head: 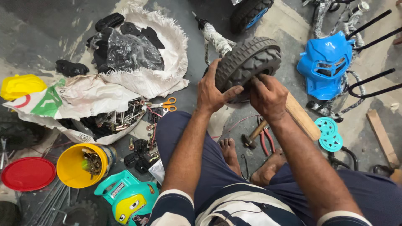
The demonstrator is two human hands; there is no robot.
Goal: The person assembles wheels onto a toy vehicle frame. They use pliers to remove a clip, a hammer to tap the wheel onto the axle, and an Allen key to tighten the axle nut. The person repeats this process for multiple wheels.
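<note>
A black ribbed plastic toy wheel (248,62) stands upright on an axle wrapped in white cloth (217,38). My left hand (212,90) grips the wheel's near left side, thumb along the tread. My right hand (268,97) is closed at the wheel's hub, fingers pressed in; what it pinches is hidden. A wooden stick (302,117) lies just under my right wrist. A hammer (253,136) and red-handled pliers (264,144) rest on the floor by my bare feet (229,151).
A blue toy body part (326,62) and teal discs (328,133) lie right. Left are white sacks (163,62) of black parts, orange scissors (165,104), a yellow bucket (69,169), a red lid (27,173) and a teal toy piece (127,200). Another wheel (250,12) is beyond.
</note>
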